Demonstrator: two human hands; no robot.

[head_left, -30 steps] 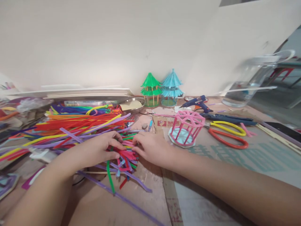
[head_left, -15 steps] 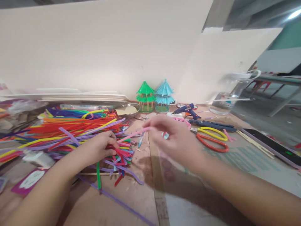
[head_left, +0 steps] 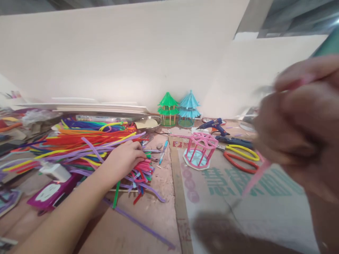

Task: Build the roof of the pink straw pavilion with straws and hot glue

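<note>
Cluttered tabletop | left hand laid flat on straw pile, 9 o'clock | pink straw pinched in raised right hand, 3 o'clock | step judged: picking; fitting to pink frame calls for alignment

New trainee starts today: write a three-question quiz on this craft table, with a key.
1. True or false: the left hand rests on the pile of coloured strips.
2. Which colour is the strip that the raised right hand holds? A green, B pink, C yellow.
3. What lies just right of the pink frame model on the cardboard sheet?

Key
1. True.
2. B.
3. The scissors with one yellow and one red handle loop.
</note>
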